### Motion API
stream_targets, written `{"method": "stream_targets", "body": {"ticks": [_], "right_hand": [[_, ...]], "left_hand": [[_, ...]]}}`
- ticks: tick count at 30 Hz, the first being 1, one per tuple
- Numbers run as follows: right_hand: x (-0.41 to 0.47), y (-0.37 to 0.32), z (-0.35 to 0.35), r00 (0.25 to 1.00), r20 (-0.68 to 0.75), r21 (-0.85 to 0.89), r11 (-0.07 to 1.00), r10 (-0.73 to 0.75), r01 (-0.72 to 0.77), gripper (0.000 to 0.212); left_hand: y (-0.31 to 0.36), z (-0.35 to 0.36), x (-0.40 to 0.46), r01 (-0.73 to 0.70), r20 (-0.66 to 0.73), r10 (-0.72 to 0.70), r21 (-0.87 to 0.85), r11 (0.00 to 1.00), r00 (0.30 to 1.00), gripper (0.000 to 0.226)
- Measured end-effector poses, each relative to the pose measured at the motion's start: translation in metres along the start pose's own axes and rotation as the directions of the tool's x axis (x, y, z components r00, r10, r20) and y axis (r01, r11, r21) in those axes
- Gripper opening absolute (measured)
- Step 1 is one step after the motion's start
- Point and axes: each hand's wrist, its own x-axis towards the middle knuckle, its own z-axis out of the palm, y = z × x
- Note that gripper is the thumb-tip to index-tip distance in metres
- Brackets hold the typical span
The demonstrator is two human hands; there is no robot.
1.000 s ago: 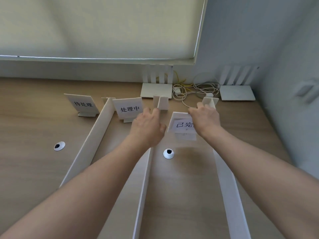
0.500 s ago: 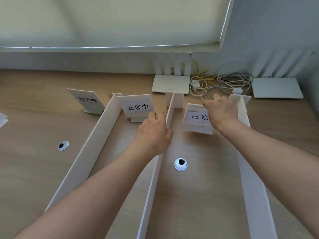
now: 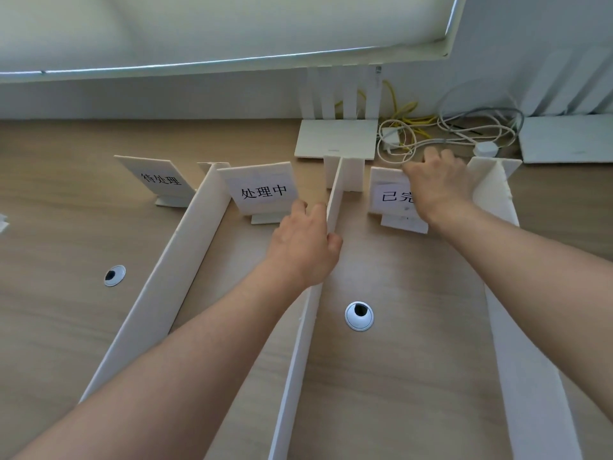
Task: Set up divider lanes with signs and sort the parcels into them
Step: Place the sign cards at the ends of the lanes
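Vs ~1 s ago: L hand [image 3: 303, 247] has slid from the far end of the middle divider [image 3: 318, 283] to a spot nearer mid-length, and now grips its top edge, thumb on the right face, fingers on the left face. R hand [image 3: 438, 190] is still on the third sign [image 3: 393, 197], fingers curled over its top edge, holding it; hand covers the last part of the text. The sign now sits upright on its foot between the middle divider and the right divider [image 3: 504, 247]. The camera has also tilted, so part of the apparent shift is just view change.

Meaning, imo: lane setup almost done. 3 dividers standing, 3 signs up: left sign [image 3: 159, 179] outside the left divider [image 3: 159, 290], centre sign [image 3: 262, 190] in lane 1, third in lane 2. Sorting not started. No parcels in view, so can't say where they are.

Surface: wood-grain desk [image 3: 414, 376], 2 round cable grommets, one outside the left divider [image 3: 114, 275], one in lane 2 [image 3: 359, 316]. Small white scrap at far left edge [image 3: 2, 222], can't ID.

Room: desk butts against wall under a window w/ blind down [image 3: 199, 24]. 2 white routers w/ antennas at the back, one centre [image 3: 336, 137], one right [image 3: 567, 137], tangle of white + yellow cables [image 3: 431, 134] between them, just behind R hand.
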Motion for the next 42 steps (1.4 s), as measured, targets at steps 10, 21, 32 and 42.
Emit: {"method": "stream_targets", "body": {"ticks": [10,21,32,42], "right_hand": [[-0.012,-0.001,-0.007,0.995,-0.064,0.121,0.991,0.071,-0.063,0.055],[-0.102,-0.068,-0.118,0.983,-0.075,0.371,0.910,-0.170,0.186,0.059],[-0.237,-0.165,-0.248,0.947,-0.146,0.344,0.883,-0.285,0.319,0.062],[-0.387,-0.309,-0.334,0.897,-0.202,0.293,0.850,-0.393,0.438,0.073]], "left_hand": [[-0.014,-0.008,-0.017,0.024,-0.010,-0.024,-0.005,1.000,1.000,0.041],[-0.035,-0.088,-0.109,0.046,-0.108,-0.037,0.080,0.996,0.993,0.047],[-0.114,-0.178,-0.263,0.091,-0.267,-0.072,0.059,0.994,0.961,0.046],[-0.247,-0.222,-0.443,0.139,-0.340,-0.137,-0.020,0.990,0.930,0.050]]}}
